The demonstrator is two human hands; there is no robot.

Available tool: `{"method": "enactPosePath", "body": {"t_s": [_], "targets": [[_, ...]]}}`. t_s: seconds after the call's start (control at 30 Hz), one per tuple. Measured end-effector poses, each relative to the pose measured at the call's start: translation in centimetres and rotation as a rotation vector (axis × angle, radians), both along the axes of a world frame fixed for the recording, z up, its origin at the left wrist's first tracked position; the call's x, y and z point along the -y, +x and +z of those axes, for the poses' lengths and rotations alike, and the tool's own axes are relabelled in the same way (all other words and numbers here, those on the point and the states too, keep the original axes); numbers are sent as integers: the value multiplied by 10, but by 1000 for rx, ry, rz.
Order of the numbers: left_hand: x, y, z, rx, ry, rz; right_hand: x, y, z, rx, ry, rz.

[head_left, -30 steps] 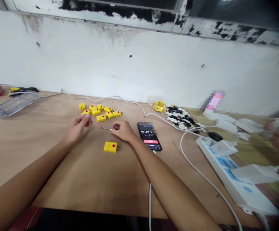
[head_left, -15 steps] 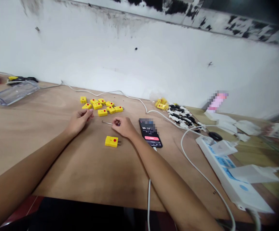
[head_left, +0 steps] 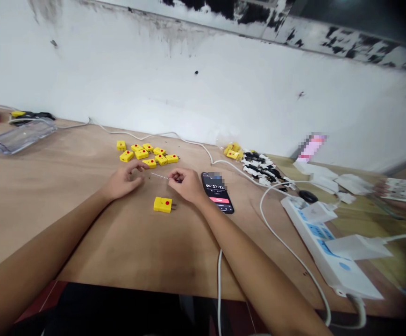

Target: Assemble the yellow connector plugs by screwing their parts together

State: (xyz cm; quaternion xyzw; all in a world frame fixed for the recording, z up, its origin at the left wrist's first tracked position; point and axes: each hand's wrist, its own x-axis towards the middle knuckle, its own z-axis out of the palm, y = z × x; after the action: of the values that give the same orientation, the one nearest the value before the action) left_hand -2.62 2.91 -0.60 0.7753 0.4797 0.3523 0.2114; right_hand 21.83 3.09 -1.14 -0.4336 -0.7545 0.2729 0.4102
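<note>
My right hand (head_left: 188,185) is closed around a thin screwdriver (head_left: 159,176), its metal shaft pointing left over the wooden table. With thumb and fingers apart, my left hand (head_left: 124,179) hovers by the table, its fingertips close to a yellow plug (head_left: 150,163). A tiny dark speck lies between the two hands, too small to name. Nearer to me, between my forearms, a single yellow two-pin plug (head_left: 162,204) with a red dot lies flat, prongs to the right. Behind my hands, several similar yellow plugs (head_left: 141,153) are spread in a loose group.
A phone (head_left: 218,192) showing a timer lies beside my right wrist. Farther right are a bag of yellow parts (head_left: 233,151), black-and-white pieces (head_left: 263,167) and a white power strip (head_left: 332,252) with chargers. White cables cross the table. A clear plastic bottle (head_left: 22,135) lies left.
My left hand has moved right and spread its fingers. My right hand has shifted slightly right with the screwdriver. The near yellow plug stays in place.
</note>
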Motion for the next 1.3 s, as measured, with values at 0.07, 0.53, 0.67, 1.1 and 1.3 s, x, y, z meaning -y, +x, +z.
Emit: {"method": "enactPosePath", "body": {"t_s": [0.07,0.53,0.67,1.1,1.3], "targets": [[-2,-1,-1,-67,21,-8,3,4,0,48,-23,-20],[-12,-4,-10,-42,-69,116,-4,-6,-18,58,5,75],[-13,-4,-10,-10,-84,164,-4,-5,-18,70,21,81],[-9,-2,-4,-61,-117,153,-2,-5,-15,101,45,75],[-11,-4,-6,-86,-108,141,-3,-5,-16,112,62,62]]}}
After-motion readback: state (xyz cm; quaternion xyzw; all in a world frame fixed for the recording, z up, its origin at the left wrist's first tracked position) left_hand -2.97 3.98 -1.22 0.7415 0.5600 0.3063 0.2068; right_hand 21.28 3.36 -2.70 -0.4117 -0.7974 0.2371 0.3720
